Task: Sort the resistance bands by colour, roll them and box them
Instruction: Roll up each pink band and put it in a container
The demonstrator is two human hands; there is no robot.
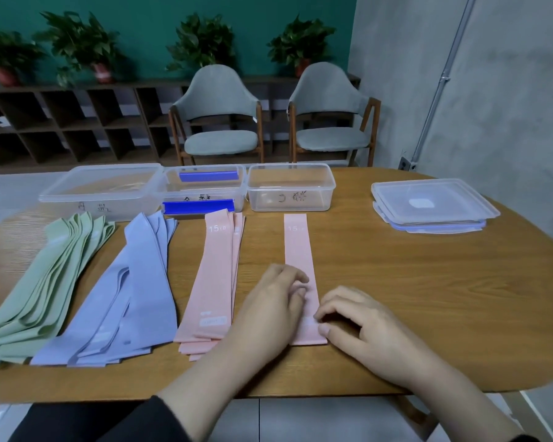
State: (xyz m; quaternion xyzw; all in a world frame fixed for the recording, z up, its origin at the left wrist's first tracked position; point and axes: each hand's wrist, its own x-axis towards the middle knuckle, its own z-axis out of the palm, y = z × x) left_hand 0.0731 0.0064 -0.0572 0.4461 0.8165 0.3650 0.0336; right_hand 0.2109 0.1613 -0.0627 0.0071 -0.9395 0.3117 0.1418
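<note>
Head view: three clear plastic boxes in a row at the far side of the wooden desk (396, 282), each with handwritten marks on the front wall, not readable. Left box (103, 189) is the widest, contents unclear through the plastic. Middle box (205, 189) has blue clip latches on its near and far rims, inside hard to tell. Right box (291, 188) looks bare inside. Stack of clear lids (434, 204) sits well apart to the right, lowest one with blue edging. In front of the boxes, bands lie flat in colour piles: green pile (48, 282) far left, blue pile (134, 291) beside it, pink pile (214, 279) next, top band printed "15 LB". A single pink band (300, 250) lies alone to the right of the pink pile, flat, pointing toward the right box. Left hand (275, 301) rests on that band's left edge, fingers curled onto it. Right hand (361, 323) is at the band's near right edge, fingers bent, thumb and fingertips pinching the edge; both grips narrow, on the single pink band. Dark sleeve (109, 422) at lower left.
</note>
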